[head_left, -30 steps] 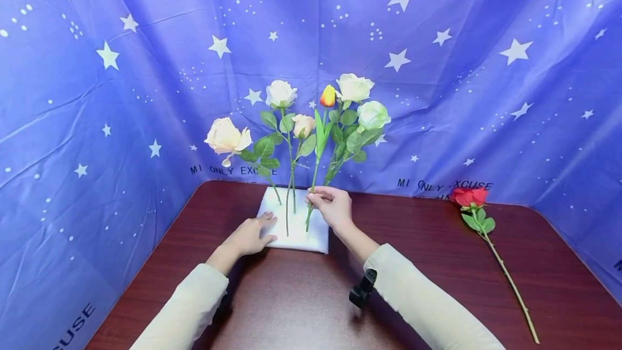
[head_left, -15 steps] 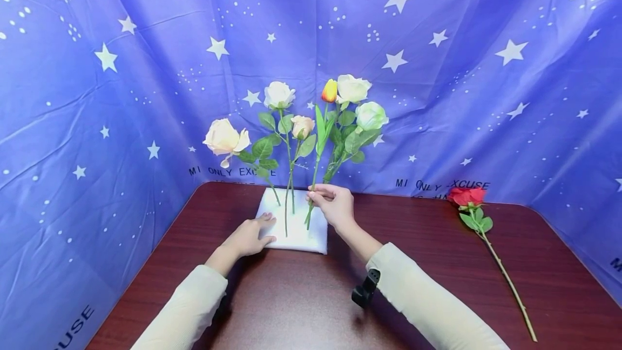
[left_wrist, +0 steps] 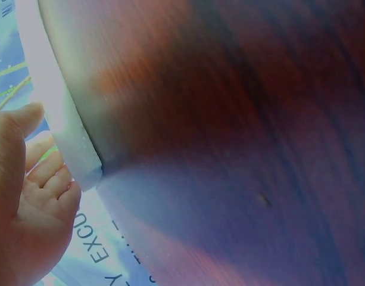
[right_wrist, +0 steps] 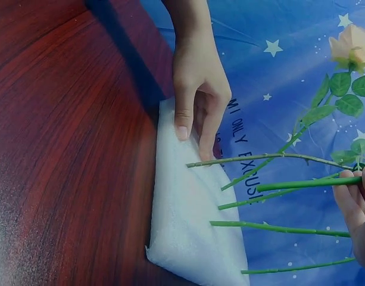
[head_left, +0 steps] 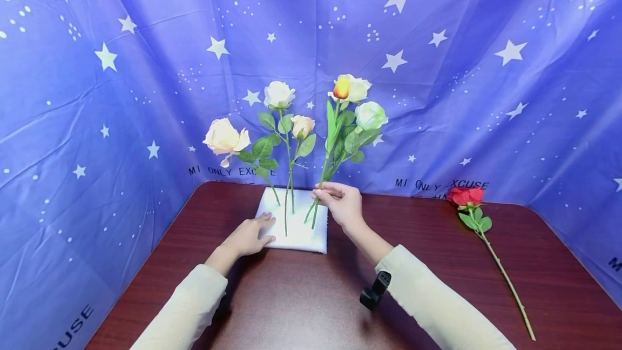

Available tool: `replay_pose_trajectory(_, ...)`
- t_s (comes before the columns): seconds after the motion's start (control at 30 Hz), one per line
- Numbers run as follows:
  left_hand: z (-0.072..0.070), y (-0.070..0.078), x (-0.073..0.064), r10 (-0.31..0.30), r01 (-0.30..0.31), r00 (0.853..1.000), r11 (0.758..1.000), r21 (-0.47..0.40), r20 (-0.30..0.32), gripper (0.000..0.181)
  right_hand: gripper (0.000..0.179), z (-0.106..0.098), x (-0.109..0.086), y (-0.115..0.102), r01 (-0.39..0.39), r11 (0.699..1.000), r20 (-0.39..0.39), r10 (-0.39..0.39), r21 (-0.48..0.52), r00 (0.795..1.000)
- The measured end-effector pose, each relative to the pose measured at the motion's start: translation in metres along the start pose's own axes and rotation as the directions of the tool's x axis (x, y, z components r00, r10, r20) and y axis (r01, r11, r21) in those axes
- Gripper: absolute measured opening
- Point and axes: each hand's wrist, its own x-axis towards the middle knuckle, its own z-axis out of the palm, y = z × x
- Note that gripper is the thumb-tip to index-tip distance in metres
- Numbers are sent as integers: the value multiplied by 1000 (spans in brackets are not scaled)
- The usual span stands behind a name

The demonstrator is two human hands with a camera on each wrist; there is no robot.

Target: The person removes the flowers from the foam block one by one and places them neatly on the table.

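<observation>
My right hand [head_left: 344,207] pinches the green stem of a yellow-orange tulip [head_left: 342,87] between thumb and fingers. In the right wrist view, the lower end of the tulip stem [right_wrist: 301,185] hangs just above a white foam block [right_wrist: 191,226], apart from it. My left hand [head_left: 249,235] rests on the block's left side, its fingers spread on top and the thumb near the front edge. Standing in the foam are several roses: a cream rose [head_left: 225,136], a white rose [head_left: 279,95], a small peach rose [head_left: 303,126] and a pale green rose [head_left: 371,116]. Another white rose [head_left: 359,89] is partly behind the tulip.
A red rose [head_left: 466,197] with a long stem lies on the right side of the dark red wooden table [head_left: 427,263]. Blue star-printed cloth [head_left: 311,26] hangs behind and at both sides. A black device [head_left: 375,290] is strapped at the right wrist.
My right hand has moved a little to the right with the tulip, whose bloom now overlaps the white rose behind it. The left hand has stayed on the foam.
</observation>
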Motion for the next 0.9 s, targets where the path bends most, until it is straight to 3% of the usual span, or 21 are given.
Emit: replay_pose_trajectory(0.9,-2,2,0,-7,8,1000,1000,-11,16,52,30,-42,-10,-10,0,999,37,-1,47,999)
